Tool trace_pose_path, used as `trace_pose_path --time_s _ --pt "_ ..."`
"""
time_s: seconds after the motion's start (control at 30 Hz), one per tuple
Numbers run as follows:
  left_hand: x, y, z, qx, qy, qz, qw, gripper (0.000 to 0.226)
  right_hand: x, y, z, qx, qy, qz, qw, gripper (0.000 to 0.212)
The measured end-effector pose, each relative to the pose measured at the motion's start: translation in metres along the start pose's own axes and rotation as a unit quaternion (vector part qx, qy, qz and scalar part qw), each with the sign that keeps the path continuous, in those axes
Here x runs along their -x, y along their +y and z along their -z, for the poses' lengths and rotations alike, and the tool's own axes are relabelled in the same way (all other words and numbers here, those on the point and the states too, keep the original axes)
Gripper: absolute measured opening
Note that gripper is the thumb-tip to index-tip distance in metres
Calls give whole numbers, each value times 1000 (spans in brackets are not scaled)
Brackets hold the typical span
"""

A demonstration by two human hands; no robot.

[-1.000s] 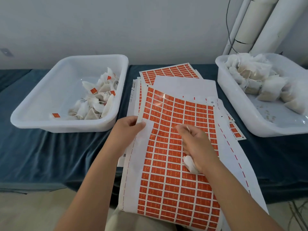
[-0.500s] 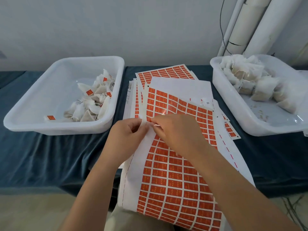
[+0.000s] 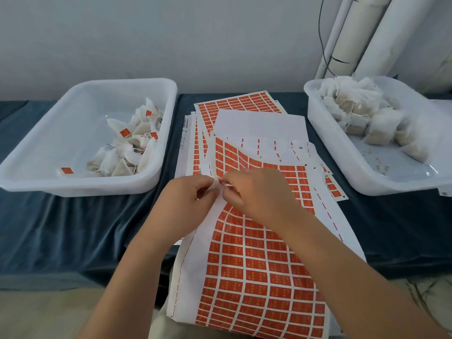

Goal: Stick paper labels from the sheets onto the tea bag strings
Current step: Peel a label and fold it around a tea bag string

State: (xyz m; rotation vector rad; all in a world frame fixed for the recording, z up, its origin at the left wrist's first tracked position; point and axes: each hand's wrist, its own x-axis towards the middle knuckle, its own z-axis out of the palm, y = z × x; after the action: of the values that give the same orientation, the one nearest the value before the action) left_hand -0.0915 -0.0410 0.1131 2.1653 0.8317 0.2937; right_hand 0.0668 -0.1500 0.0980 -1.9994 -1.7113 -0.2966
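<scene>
A long sheet of orange labels [image 3: 256, 270] lies over the table's front edge, on top of a stack of other label sheets [image 3: 234, 104]. My left hand [image 3: 186, 199] pinches the sheet's white left margin. My right hand [image 3: 256, 192] meets it fingertip to fingertip at that edge, its fingers curled and pinching something small and white with a bit of orange; whether this is a label or a string I cannot tell. A tea bag seen in this hand earlier is hidden now.
A white tub [image 3: 80, 182] on the left holds tea bags with orange labels [image 3: 124, 152]. A white tub [image 3: 342, 152] on the right holds unlabelled tea bags [image 3: 362, 113]. Dark blue cloth [image 3: 73, 223] covers the table. White pipes [image 3: 367, 33] stand at the back right.
My right hand moved from the middle of the sheet to its left edge and met my left hand there. The tea bag under my right palm went out of sight.
</scene>
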Motion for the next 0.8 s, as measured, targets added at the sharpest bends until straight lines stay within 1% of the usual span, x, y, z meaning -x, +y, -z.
trace_pose_path --time_s 0.07,0.13,0.27,0.43,0.5,0.57,0.63,0.67,0.7,0.73,0.8 --pt "1 -1 -2 28 2 7 1000 22 1 0 3 -31 10 -22 999 32" --pt "1 -1 -3 39 5 7 999 22 2 1 6 -46 -1 -13 999 32" --pt "-1 0 -2 3 8 1 1000 23 1 1 7 -9 -37 40 998 27" --pt "1 0 1 5 -18 -2 1000 22 0 1 6 19 -50 44 998 32" --pt "1 -2 0 26 -16 0 1000 23 1 0 3 -5 -32 18 999 30" --pt "2 -6 -1 61 -3 6 998 24 3 -1 2 -76 -3 -65 995 25" --pt "0 -12 -2 86 14 15 996 16 5 0 2 -183 26 -170 968 18" --pt "-1 -17 -3 99 22 23 995 9 5 1 4 -242 44 -220 944 16" --pt "-3 -21 -4 110 30 32 993 7 6 1 4 -294 61 -270 915 19" --pt "-5 -25 -6 116 38 44 991 11 7 3 6 -341 75 -322 880 23" --pt "-9 -35 -12 110 63 65 990 20 10 7 7 -422 77 -419 801 23"
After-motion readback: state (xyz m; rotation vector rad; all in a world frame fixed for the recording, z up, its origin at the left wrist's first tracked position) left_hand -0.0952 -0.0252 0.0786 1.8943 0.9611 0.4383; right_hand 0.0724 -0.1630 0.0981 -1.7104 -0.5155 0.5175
